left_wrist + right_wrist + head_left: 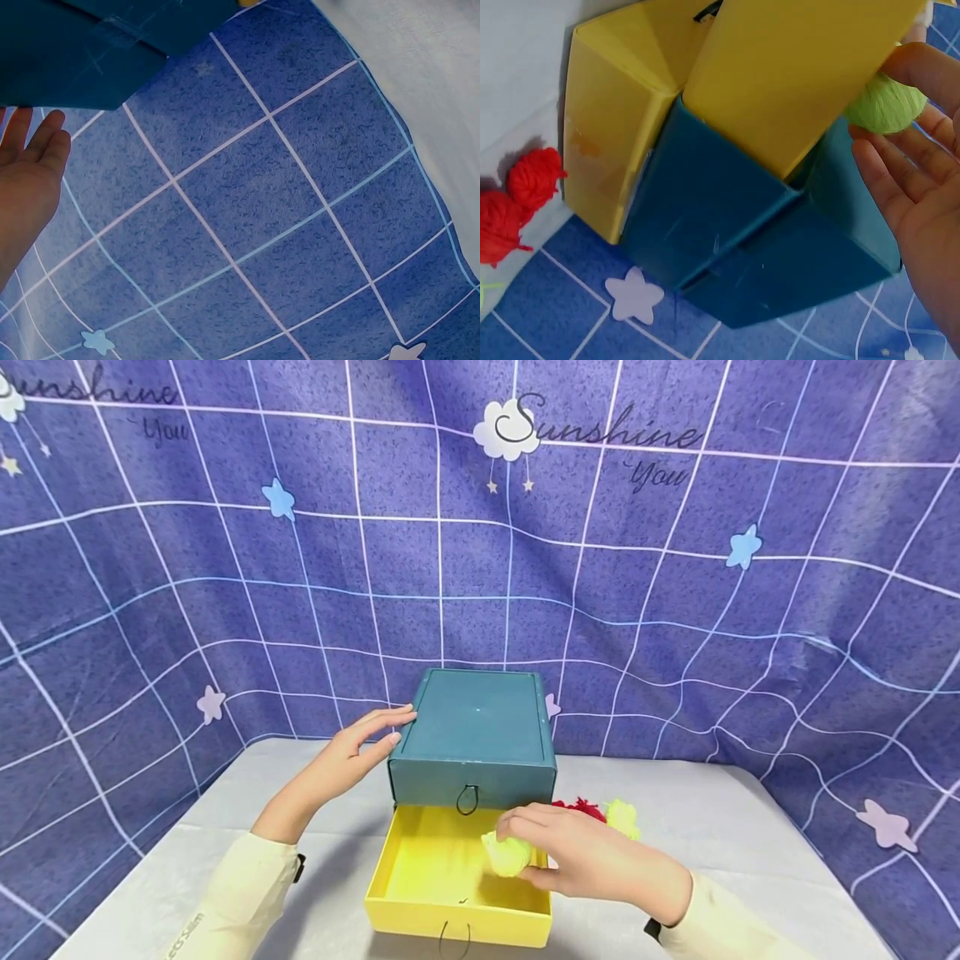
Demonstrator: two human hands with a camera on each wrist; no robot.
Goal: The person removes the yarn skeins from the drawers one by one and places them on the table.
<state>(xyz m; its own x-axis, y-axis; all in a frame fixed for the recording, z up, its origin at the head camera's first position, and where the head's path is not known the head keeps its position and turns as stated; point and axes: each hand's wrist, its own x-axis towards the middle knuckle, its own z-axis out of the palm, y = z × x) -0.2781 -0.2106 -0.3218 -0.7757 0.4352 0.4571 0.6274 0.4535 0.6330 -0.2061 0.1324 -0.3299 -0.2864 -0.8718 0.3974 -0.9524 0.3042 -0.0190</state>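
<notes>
Right hand (573,853): grip narrow, pinching a green ball (507,857) of yarn between thumb and fingers. Ball is over the right part of the yellow drawer (423,852), a shadow on the drawer floor beside it. Looks held up off the floor; can't tell if it touches the side wall.

Left hand (347,762): grip wide, fingers nearly straight on the left edge of the teal box (476,718), holding nothing. Likely steadying it.

Drawer sits below the box's teal front, pulled out toward the person. Black loop (467,800) hangs on that front.

Progress, my read: this is loading yarn, early stage. Done: drawer out, one ball picked up and brought over it. Left: let go of that ball, then the rest, then probably push the drawer in. No ball shows on the part of the drawer floor in sight; the bit behind the hand is hidden.

Remaining yarn: two red balls (536,178), touching or nearly so, on the table (690,806) to the right of the drawer, plus a second green ball (621,818) just beside them, partly hidden by the right hand in the head view.
</notes>
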